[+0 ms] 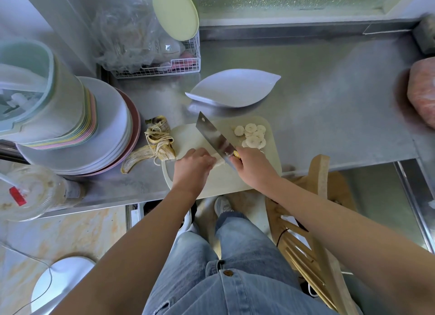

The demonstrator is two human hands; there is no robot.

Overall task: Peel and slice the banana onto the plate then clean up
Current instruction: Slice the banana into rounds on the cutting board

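Note:
A pale cutting board [188,133] lies on the steel counter. My left hand [194,165] holds the peeled banana [219,162] down on it, and only a short stub shows past my fingers. My right hand [253,165] grips the handle of a cleaver [215,136], whose blade meets the banana stub. Several banana slices [253,136] lie in a heap at the board's far right. The banana peel [154,147] sits on the counter just left of the board. A white leaf-shaped plate [231,88] stands behind the board with nothing on it.
A stack of plates [110,136] with a green container on top fills the left. A wire basket [179,66] with plastic bags stands at the back. A plastic cup [33,192] sits at the front left edge. A wooden chair [317,197] is at my right.

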